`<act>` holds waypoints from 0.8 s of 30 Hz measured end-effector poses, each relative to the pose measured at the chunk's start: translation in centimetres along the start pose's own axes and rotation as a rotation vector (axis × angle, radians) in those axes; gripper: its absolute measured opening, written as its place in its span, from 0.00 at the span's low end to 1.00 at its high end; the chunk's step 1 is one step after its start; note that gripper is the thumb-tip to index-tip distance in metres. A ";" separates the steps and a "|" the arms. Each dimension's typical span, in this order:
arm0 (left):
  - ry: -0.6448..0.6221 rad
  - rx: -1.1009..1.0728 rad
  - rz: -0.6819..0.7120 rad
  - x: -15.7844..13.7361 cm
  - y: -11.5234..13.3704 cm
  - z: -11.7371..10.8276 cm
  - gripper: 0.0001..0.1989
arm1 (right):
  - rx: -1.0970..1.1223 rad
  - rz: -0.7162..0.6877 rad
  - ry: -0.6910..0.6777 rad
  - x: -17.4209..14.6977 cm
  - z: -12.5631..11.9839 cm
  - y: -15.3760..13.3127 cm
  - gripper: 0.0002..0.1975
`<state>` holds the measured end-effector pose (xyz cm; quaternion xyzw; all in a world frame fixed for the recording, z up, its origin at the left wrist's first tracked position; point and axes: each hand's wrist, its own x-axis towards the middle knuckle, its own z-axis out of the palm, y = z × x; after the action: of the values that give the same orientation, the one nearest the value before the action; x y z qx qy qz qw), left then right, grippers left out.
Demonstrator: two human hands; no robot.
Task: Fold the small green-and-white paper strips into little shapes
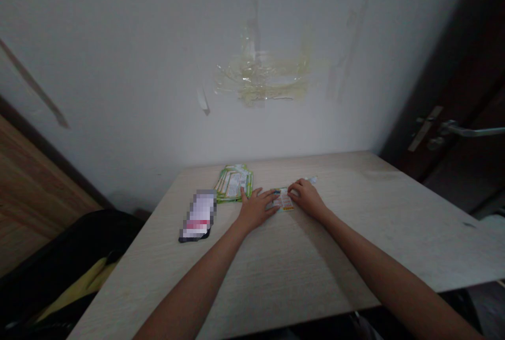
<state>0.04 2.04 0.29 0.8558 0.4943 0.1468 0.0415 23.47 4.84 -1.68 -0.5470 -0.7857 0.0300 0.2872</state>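
Observation:
A small, flat, colourful printed piece [284, 200], a packet or card, lies on the table between my two hands. My left hand [256, 211] rests palm down with its fingers spread, the fingertips touching the piece's left side. At its right side, my right hand [310, 199] has thumb and fingers curled together in a pinch on the edge. Just beyond the right hand, a pale printed scrap [313, 179] shows; whether it belongs to the same piece I cannot tell. A fanned pile of green-and-white printed pieces [235, 182] sits behind my left hand, close to its thumb.
Left of the pile lies a phone [198, 216] with a blurred screen. The pale wooden table [276, 277] meets a wall [158, 92] bearing old tape [262, 79]. A dark door with a metal handle [473, 131] is at right, a black-and-yellow item [79, 292] at lower left.

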 end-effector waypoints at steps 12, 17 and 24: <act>-0.001 0.016 0.006 0.0 -0.1 0.1 0.22 | 0.104 -0.088 -0.079 0.0 0.0 1.7 0.14; 0.045 0.001 0.029 -0.1 -0.1 0.3 0.21 | 0.149 -0.131 -0.154 -0.6 -0.6 2.2 0.20; 0.002 0.010 0.004 0.0 -0.1 0.2 0.22 | 0.182 -0.103 -0.269 -1.0 -1.4 2.1 0.27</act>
<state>0.02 2.07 0.04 0.8568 0.4934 0.1454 0.0363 26.20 4.42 -1.72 -0.4690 -0.8380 0.1593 0.2290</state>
